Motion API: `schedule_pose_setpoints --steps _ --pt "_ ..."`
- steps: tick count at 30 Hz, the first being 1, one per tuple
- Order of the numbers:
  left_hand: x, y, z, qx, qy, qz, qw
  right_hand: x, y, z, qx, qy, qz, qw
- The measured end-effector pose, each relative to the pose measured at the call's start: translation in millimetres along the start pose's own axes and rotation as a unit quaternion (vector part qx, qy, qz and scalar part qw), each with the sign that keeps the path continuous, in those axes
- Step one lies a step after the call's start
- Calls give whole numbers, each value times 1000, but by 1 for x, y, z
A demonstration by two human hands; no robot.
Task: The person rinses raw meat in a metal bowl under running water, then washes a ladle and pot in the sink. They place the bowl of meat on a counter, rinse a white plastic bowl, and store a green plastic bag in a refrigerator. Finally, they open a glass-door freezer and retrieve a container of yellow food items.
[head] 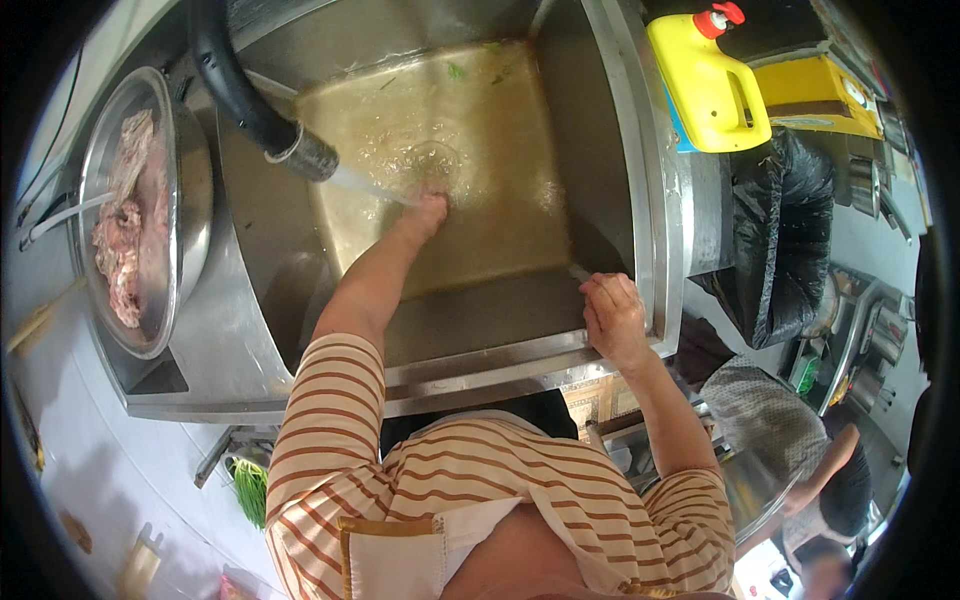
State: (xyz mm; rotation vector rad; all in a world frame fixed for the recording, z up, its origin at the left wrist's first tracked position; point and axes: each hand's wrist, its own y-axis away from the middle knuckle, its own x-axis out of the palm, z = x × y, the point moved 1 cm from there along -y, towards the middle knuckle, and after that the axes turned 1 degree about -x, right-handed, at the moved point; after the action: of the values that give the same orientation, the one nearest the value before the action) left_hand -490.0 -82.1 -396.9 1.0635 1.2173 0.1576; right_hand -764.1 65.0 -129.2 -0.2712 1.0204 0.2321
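Observation:
A deep stainless steel sink [600, 112] holds cloudy, yellowish water [495, 217]. From upper left, a black hose [232, 90] with a greyish end piece pours a stream of water into it. My left hand [430, 208] reaches down into the sink where the stream lands; its fingers are blurred by bubbling water, and whether they hold anything is hidden. Above the near right corner of the sink, my right hand [616, 319] has its fingers pinched together. A small pale, translucent thing [580, 274] shows at its fingertips, too unclear to name.
Left of the sink stands a metal bowl [196, 217] with raw meat and bones [124, 232]. A thin white pipe points into it. To the right are a yellow jug [697, 82], a yellow box [814, 97] and a black-bag-lined bin [784, 247]. Another person [772, 420] is at lower right.

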Motion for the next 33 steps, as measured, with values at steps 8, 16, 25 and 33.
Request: schedule_pose_setpoints --steps 8,16,25,33 --pt "-5 -19 13 -113 150 -67 980 6 -15 0 51 -3 36 998" --pt "44 -31 21 -170 305 -238 906 8 -16 2 53 -2 35 998" --pt "-10 61 30 60 147 -408 899 16 -4 2 41 30 0 999" --pt "-110 185 5 212 228 -529 789 19 -66 56 -117 7 -98 988"
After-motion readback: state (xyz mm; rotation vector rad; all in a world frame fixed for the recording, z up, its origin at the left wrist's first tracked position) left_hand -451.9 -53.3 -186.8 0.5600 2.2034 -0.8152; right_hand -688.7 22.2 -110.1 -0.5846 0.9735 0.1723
